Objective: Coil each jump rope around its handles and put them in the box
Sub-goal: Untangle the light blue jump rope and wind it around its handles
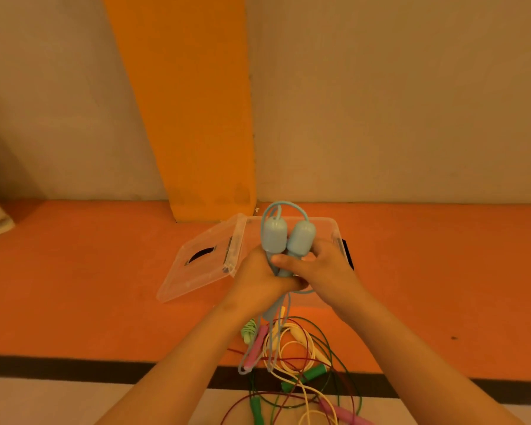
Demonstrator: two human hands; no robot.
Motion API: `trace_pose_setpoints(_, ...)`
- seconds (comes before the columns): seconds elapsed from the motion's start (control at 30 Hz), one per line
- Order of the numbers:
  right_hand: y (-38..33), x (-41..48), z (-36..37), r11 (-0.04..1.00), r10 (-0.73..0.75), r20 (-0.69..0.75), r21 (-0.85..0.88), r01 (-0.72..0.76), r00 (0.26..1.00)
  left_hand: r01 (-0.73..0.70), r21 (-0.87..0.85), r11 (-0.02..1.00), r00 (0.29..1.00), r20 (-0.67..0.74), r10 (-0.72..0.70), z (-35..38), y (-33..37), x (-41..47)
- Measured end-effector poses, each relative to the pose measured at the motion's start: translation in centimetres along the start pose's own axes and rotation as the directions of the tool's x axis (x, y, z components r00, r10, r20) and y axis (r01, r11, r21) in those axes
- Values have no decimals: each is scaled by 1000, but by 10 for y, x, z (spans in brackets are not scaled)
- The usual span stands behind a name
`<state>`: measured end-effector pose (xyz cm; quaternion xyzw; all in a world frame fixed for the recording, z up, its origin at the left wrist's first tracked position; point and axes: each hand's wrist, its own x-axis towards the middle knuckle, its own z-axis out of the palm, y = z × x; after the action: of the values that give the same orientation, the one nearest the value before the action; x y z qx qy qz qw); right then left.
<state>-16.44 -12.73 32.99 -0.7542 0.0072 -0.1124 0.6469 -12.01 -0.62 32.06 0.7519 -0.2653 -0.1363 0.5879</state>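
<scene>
Gripping the blue jump rope [273, 239] directly in front of the box [331, 229], the left hand [256, 276] had its fingers curled round the lower part of the two handles [301, 238]. These stood upright and side by side, touching, with their rounded tops showing against the box's opening. The right hand [322, 269] was clamped on the same bundle from the box's right side, its thumb laid across the handles and its fingers wrapped behind them. The blue cord arched in a loop above the handle tops, towards the box's far wall, and more of it hung in long loops below the hands, on the near side of the box.

The box was clear plastic and stood open on the orange floor [74, 286], a black latch [349, 254] on its right end. What lay inside could not be told, since hands and handles hid most of it. Its clear lid [196, 271] lay swung out to the left of the box, tilted.

Nearer than the box lay a tangle of other ropes [292, 357]: a pink handle [256, 348], green handles [314, 374], and cream, red and green cords.
</scene>
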Motion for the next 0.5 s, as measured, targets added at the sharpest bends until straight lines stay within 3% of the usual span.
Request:
trace_pose_setpoints(0.23,-5,-5,14,999,1,-7,54,-1,1000,19,-36,999,994,109,-15,-17,6,-9)
trace_pose_setpoints(0.33,-9,-1,11,998,-28,-39,59,30,999,74,37,997,996,50,-76,-23,7,-11)
trace_pose_setpoints(0.5,-12,4,9,993,-68,-96,90,77,993,-18,62,998,999,39,16,-29,2,-11)
